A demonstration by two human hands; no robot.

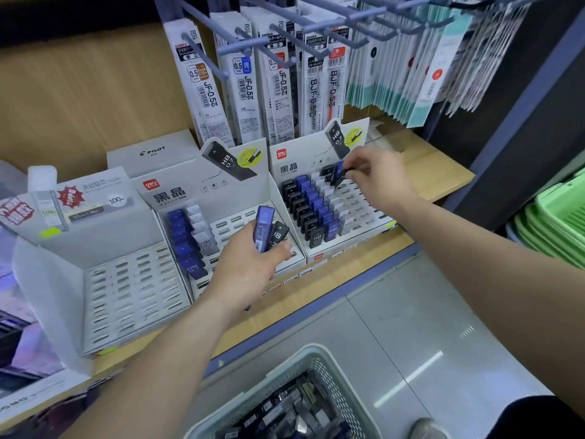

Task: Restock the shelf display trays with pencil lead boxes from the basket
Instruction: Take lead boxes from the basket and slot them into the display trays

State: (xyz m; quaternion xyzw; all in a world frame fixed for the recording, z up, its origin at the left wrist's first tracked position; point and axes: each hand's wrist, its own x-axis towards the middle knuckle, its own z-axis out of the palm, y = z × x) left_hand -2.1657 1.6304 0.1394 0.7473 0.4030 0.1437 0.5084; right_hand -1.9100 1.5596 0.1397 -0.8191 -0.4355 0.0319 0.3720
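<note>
Wooden shelf (437,175): carries three white slotted display trays side by side, below pegs hung with refill packs (243,83).
Right tray (354,237): columns of black, blue and white lead boxes (316,210) stand upright in the slots of its left half; bare slots show on its right half.
Middle tray (234,188): one blue column and one white column stand at its left side.
Left tray (133,289): its slotted floor shows; a white PILOT carton (152,152) stands behind it.
Left hand (250,264): above the front of the middle tray, thumb and fingers curled round two boxes held upright side by side, a blue box (263,228) and a black box (279,234) marked HB.
Right hand (376,175): at the back of the right tray, fingertips pinching a small dark box (344,176) just above the rear row.
Basket (316,354): pale mesh plastic, on the floor (411,327) in front of the shelf, between the two forearms, with a heap of loose boxes (285,410) inside.
Green baskets (557,223): stacked at the right edge, beside the dark shelf upright.
Floor: grey glossy tiles; a shoe tip (427,427) shows right of the basket.
</note>
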